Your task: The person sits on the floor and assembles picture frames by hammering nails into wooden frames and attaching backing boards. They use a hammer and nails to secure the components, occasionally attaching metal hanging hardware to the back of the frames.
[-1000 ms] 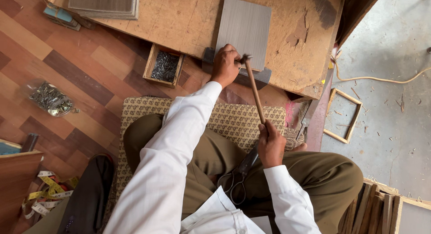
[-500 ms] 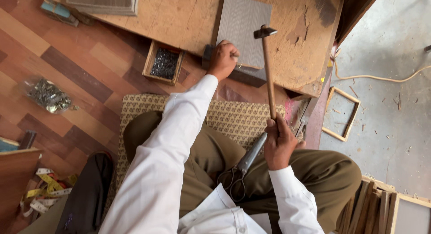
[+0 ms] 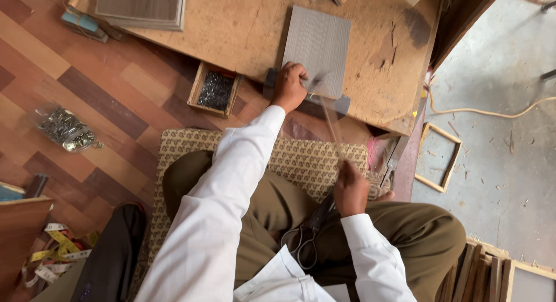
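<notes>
The left hand [image 3: 288, 86] presses closed fingers on the grey panel's [image 3: 318, 44] near edge atop the wooden board [image 3: 243, 29], while the right hand [image 3: 350, 189] grips a blurred hammer [image 3: 329, 113]. A small box of nails [image 3: 215, 90] sits just left; scissors [image 3: 307, 235] lie in the lap.

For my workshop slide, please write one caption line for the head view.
Seated person's left hand steadies a grey ribbed panel while right hand swings a motion-blurred wooden-handled hammer.

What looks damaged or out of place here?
The low wooden board has a dark stain near its right corner. A yellow measuring tape lies tangled on the floor at lower left.
</notes>
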